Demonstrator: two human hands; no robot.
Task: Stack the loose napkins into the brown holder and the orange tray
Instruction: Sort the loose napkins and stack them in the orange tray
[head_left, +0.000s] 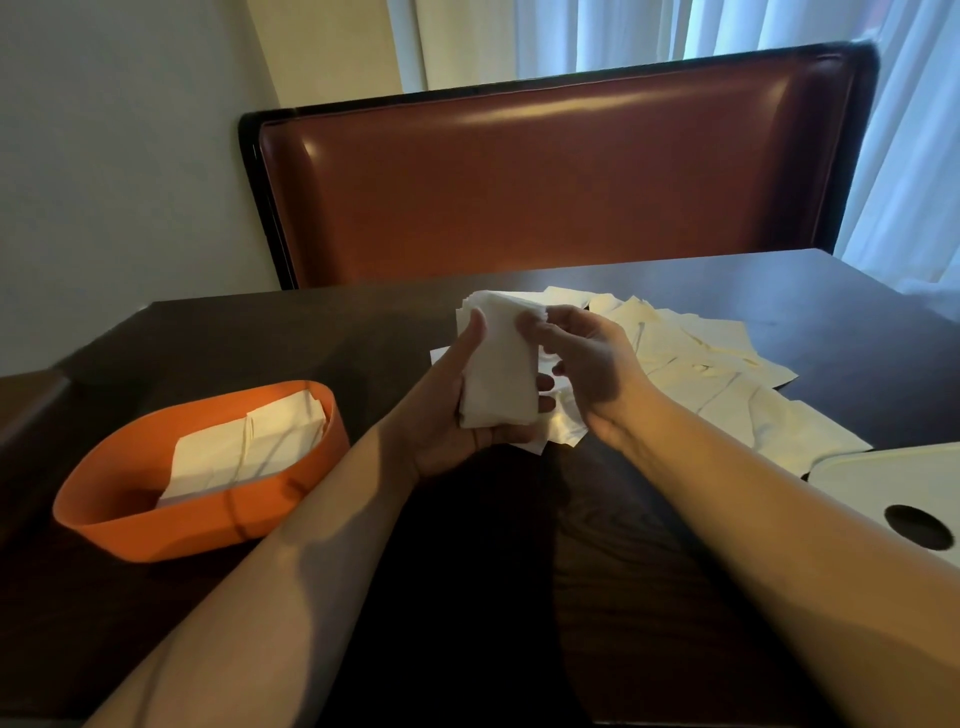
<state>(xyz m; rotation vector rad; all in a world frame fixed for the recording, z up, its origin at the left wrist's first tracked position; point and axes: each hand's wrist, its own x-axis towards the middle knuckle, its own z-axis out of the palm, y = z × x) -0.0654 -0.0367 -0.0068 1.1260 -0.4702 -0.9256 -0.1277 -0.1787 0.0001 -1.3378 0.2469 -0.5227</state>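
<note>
Both hands hold a stack of napkins above the dark bench.

The left hand (457, 415) clamps its grip around the napkin stack (497, 364); the right hand (587, 364) pinches the stack's far right corner. Loose napkins (717, 374) lie spread to the right. The orange tray (156, 525), near left, holds stacked napkins.
</note>
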